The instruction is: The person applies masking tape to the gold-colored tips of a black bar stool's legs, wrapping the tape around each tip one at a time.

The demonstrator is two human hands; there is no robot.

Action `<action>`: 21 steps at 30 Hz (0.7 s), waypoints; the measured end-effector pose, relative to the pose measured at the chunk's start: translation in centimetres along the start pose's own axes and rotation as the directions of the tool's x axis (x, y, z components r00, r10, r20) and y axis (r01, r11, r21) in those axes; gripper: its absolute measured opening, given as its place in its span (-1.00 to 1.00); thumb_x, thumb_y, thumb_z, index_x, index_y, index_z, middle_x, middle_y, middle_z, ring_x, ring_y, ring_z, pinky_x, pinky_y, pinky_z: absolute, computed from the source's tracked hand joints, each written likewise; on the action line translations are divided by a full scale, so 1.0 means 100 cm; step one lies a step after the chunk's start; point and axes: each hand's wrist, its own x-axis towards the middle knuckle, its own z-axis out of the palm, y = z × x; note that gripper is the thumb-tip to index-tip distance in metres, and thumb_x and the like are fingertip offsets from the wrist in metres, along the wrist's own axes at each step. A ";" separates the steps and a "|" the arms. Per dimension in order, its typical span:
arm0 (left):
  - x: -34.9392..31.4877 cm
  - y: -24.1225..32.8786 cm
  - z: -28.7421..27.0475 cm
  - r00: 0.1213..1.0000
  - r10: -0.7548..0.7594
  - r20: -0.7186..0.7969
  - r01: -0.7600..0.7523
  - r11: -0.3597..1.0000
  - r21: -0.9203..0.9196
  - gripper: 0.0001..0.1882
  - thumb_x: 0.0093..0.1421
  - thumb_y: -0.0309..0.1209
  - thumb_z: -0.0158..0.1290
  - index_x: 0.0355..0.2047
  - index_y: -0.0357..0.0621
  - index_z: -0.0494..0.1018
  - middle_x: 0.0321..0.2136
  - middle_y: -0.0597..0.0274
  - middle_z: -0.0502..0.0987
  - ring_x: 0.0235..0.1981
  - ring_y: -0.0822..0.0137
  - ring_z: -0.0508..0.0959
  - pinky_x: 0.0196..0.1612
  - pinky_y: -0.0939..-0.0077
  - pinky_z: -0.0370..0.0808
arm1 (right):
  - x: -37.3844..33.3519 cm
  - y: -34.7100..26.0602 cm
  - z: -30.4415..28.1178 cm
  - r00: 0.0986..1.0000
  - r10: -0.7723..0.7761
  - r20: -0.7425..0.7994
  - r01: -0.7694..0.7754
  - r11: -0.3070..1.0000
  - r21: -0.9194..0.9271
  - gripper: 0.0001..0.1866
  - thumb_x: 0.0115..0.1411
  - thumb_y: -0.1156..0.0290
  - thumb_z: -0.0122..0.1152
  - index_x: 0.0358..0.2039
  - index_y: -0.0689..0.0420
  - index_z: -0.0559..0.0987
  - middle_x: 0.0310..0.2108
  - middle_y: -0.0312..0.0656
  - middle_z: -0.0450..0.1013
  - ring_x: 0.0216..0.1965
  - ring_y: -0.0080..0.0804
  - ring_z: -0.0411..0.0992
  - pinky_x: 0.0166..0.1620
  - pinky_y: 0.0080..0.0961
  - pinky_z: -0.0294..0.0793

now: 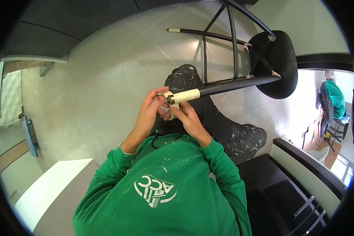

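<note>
A black metal stool (273,66) lies on its side, one leg (224,87) reaching toward me across my paint-spattered trousers. Cream masking tape (187,96) wraps that leg near its end, beside a gold band and a dark tip. My left hand (148,107) is closed around a roll of masking tape (166,94) just beyond the leg's tip. Beneath the leg, my right hand (189,120) pinches a strip of the tape hanging by the wrapped end. The fingertips of both hands are partly hidden by tape and leg.
Another leg of the stool has a taped end (174,30) over the grey tiled floor (102,86). A white box-like unit (55,192) stands at near left, a black surface with metal handles (304,206) at near right. A mirror (308,114) on the right reflects a green-clad person.
</note>
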 end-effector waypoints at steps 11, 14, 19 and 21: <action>0.038 0.014 0.003 0.996 0.026 -0.080 -0.040 0.983 -0.181 -0.62 0.31 -0.48 0.28 0.11 -0.33 0.54 -0.14 0.07 0.71 -0.19 0.40 0.70 -0.16 0.47 0.68 | -0.004 0.004 0.019 0.896 -0.020 -0.444 0.020 1.000 -0.003 -0.47 0.34 0.54 0.30 0.27 0.29 0.35 0.13 -0.06 0.46 0.12 -0.37 0.49 0.17 -0.43 0.51; 0.047 0.009 0.003 0.994 0.101 -0.034 -0.105 0.982 -0.156 -0.62 0.32 -0.51 0.27 0.12 -0.34 0.53 -0.09 -0.03 0.70 -0.16 0.35 0.72 -0.11 0.45 0.70 | -0.050 -0.024 0.002 0.925 0.152 -0.348 -0.218 0.963 -0.157 -0.68 0.38 0.48 0.32 0.09 0.31 0.54 -0.07 -0.16 0.57 -0.04 -0.50 0.55 0.04 -0.53 0.55; 0.058 0.012 -0.007 1.000 -0.006 0.029 0.011 0.981 -0.192 -0.59 0.30 -0.56 0.28 0.14 -0.37 0.51 -0.13 0.02 0.70 -0.21 0.41 0.71 -0.15 0.52 0.68 | -0.042 -0.128 0.004 0.909 -0.056 -0.413 -0.112 0.922 -0.371 -0.87 0.35 0.57 0.27 -0.12 0.28 0.64 -0.24 -0.20 0.57 -0.21 -0.56 0.52 -0.11 -0.59 0.51; 0.061 0.018 -0.006 0.999 0.001 0.052 0.009 0.981 -0.194 -0.57 0.30 -0.57 0.28 0.16 -0.37 0.51 -0.16 0.07 0.69 -0.23 0.44 0.69 -0.17 0.55 0.66 | -0.001 -0.150 -0.002 0.944 -0.093 -0.316 -0.111 0.813 -0.572 -0.81 0.31 0.54 0.31 -0.08 0.26 0.64 -0.23 -0.19 0.55 -0.15 -0.54 0.50 -0.09 -0.57 0.49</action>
